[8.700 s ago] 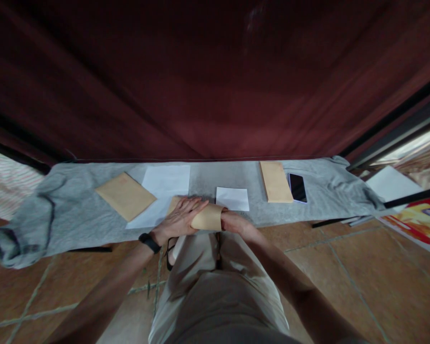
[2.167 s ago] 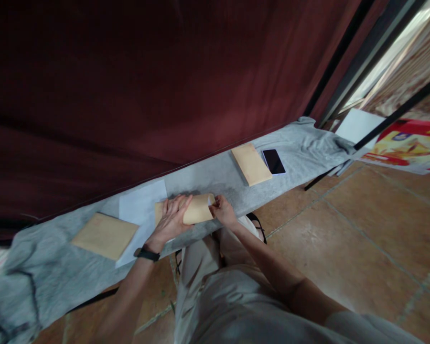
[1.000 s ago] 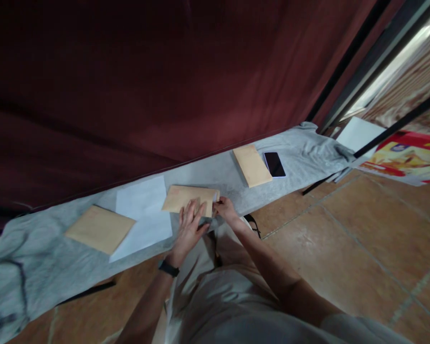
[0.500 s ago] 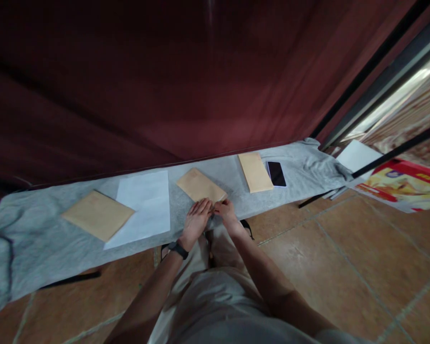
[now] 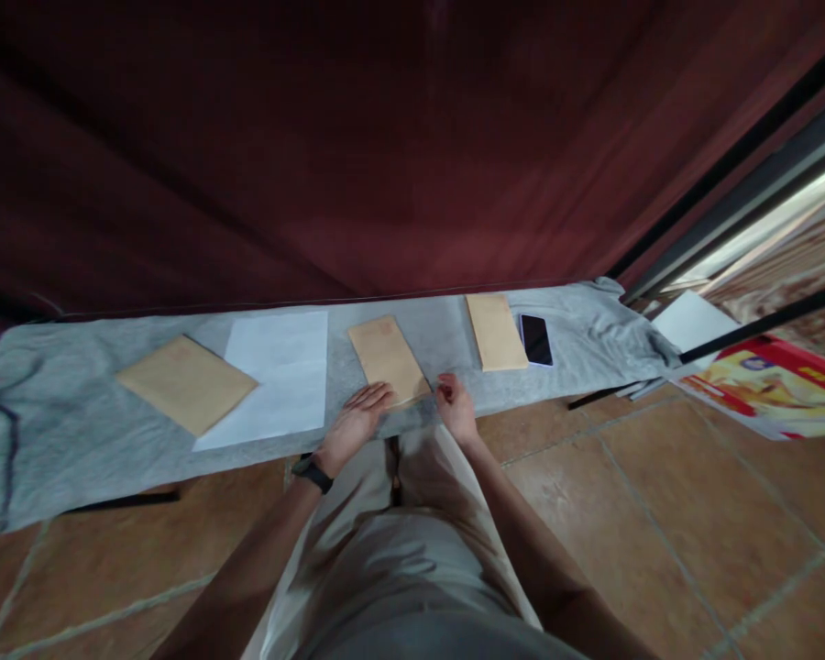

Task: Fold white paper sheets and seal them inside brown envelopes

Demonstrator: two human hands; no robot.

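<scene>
A brown paper envelope lies at a slant on the grey cloth, straight in front of me. My left hand, with a dark watch on its wrist, rests with fingers stretched flat over the envelope's lower left edge. Just off its lower right corner is my right hand, fingers curled in. Whether anything is pinched there is too small to tell. Another brown envelope lies at the left, overlapping a white paper sheet. To the right lies a brown envelope stack beside a dark-screened phone.
The grey cloth covers a long narrow table against a dark red curtain-like surface. At the right, a red and yellow box and a white sheet stand beyond a black bar. Brown floor tiles lie below.
The middle envelope has turned to point more directly away from me. My right hand has come off its corner to the right; my left hand has shifted left and lies flatter.
</scene>
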